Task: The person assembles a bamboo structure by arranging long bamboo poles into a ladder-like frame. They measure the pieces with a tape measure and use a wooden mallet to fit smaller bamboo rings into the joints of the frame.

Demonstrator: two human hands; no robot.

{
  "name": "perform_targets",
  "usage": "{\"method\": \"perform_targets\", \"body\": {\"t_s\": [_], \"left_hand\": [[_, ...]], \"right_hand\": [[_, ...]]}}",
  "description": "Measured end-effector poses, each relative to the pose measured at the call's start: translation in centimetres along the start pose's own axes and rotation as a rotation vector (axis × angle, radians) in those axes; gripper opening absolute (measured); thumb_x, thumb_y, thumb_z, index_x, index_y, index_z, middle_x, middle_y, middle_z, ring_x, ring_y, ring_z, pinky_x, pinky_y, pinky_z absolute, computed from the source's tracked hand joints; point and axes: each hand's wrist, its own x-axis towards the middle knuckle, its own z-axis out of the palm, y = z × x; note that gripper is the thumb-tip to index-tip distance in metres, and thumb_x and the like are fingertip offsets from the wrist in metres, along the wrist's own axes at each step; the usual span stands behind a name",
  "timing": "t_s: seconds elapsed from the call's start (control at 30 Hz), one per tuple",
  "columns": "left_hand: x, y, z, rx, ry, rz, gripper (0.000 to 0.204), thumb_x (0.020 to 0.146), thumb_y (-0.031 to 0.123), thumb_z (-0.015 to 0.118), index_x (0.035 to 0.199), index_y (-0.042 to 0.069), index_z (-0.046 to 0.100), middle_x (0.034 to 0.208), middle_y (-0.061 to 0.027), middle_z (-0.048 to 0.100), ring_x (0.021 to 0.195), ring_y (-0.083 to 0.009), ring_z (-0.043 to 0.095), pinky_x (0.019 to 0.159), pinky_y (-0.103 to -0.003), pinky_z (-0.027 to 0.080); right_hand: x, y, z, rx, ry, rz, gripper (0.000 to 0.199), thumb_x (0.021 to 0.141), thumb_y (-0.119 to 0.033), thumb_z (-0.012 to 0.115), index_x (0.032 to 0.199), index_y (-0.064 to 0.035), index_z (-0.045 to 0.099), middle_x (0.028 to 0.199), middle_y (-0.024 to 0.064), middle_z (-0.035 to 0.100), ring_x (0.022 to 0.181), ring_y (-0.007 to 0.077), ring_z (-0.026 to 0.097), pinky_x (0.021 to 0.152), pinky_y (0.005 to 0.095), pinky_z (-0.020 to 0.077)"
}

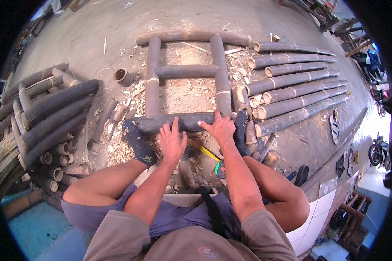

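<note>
A bamboo frame [152, 95] lies on the floor in front of me, with two uprights, a middle rung [187, 71] and a far crosspiece [191, 35]. Its near dark bamboo pole [185, 122] runs crosswise between my socked feet. My left hand [173, 141] rests at the pole's near side, fingers spread, the index reaching onto it. My right hand [222, 130] is at the pole's right part, thumb and index stretched apart. Below the pole, between my forearms, is a green and black tape measure [221, 169] with its yellow blade [209, 153] partly out; the blade's far end is hidden.
Several cut bamboo poles [300, 76] lie side by side at right. Stacked bamboo frames [59, 102] and short bamboo pieces [54, 174] stand at left. A bamboo cup-like section [123, 77] sits among wood chips [189, 93]. Sandals [334, 126] and a motorbike [379, 152] are at far right.
</note>
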Motion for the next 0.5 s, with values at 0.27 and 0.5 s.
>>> {"method": "perform_targets", "body": {"t_s": [0.27, 0.5], "left_hand": [[5.8, 0.1, -0.4, 0.218, -0.208, 0.316, 0.102, 0.066, 0.039, 0.094, 0.155, 0.021, 0.045, 0.146, -0.0118, 0.050, 0.142, -0.0354, 0.041, 0.122, -0.060, 0.022], [5.9, -1.4, -1.0, 0.213, -0.255, 0.380, 0.096, 0.066, 0.039, 0.095, 0.150, 0.024, 0.049, 0.140, -0.0104, 0.054, 0.137, -0.0333, 0.045, 0.117, -0.058, 0.028]], "right_hand": [[-1.3, 2.9, 0.9, 0.063, 0.026, -0.168, 0.095, 0.077, -0.048, 0.087, 0.156, -0.0200, 0.044, 0.128, 0.0239, 0.057, 0.112, 0.0429, 0.065, 0.087, 0.0512, 0.0592], [-2.6, 3.2, 1.3, 0.150, 0.034, -0.195, 0.086, 0.081, -0.034, 0.086, 0.156, -0.0192, 0.046, 0.122, 0.0215, 0.058, 0.111, 0.0426, 0.064, 0.089, 0.0506, 0.0581]]}}
